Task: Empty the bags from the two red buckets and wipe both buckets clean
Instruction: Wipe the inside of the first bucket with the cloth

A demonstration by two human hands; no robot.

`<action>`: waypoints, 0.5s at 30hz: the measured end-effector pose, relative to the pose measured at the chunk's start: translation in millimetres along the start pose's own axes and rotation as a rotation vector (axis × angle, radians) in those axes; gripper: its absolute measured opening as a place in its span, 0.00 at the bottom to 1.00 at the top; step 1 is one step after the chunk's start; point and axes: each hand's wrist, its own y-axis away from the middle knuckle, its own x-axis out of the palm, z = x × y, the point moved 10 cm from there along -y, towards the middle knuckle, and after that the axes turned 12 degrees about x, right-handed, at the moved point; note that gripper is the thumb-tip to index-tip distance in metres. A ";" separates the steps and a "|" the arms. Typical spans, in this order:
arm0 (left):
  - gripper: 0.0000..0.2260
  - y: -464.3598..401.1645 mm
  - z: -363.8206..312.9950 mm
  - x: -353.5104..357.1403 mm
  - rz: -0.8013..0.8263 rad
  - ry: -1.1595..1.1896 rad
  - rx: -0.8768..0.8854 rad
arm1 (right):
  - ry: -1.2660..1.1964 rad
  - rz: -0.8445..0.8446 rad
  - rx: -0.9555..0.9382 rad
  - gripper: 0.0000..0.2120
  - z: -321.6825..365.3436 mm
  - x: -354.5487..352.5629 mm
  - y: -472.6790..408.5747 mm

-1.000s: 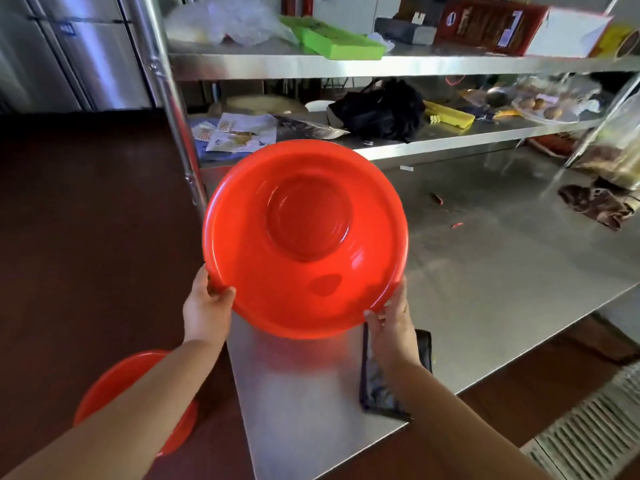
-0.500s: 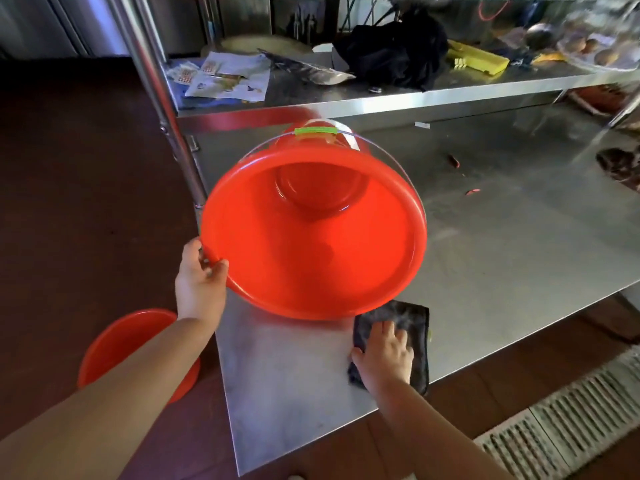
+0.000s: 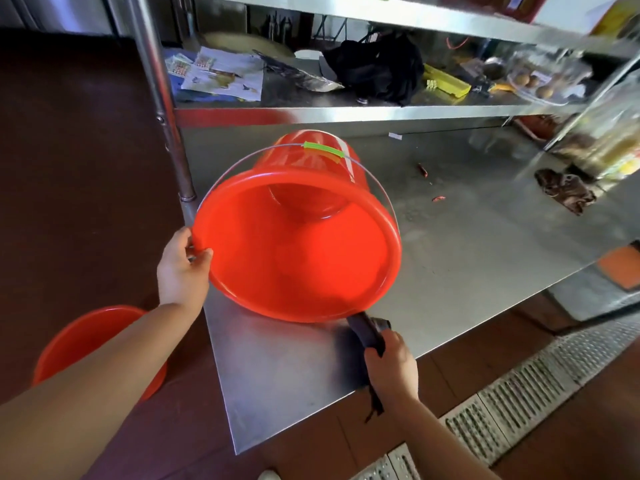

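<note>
Right hand (image 3: 391, 362) has left the bucket (image 3: 298, 244) rim and now grips the dark cloth (image 3: 367, 332). Left hand (image 3: 181, 268) still pinches the rim, bucket tipped on the table (image 3: 485, 244). Wiping likely begins next.

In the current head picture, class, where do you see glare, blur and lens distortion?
Head view: daylight glare washes over the stainless steel table and shelf edges; the dark cloth gripped by the right hand is motion-smeared; the wide lens bows the steel shelf post; the red plastic bucket, held at its rim by the left hand, stays sharp.
</note>
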 end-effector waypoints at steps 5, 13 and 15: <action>0.14 -1.4 4.3 -14.4 0.032 0.065 0.001 | -0.223 0.022 0.123 0.05 23.1 -0.7 31.0; 0.25 4.0 18.2 -21.8 0.095 0.122 -0.028 | -0.160 -0.239 -0.091 0.12 129.2 -1.4 56.6; 0.28 4.5 26.5 -22.3 0.088 0.162 -0.071 | -0.010 -0.294 -0.265 0.11 168.7 12.7 64.0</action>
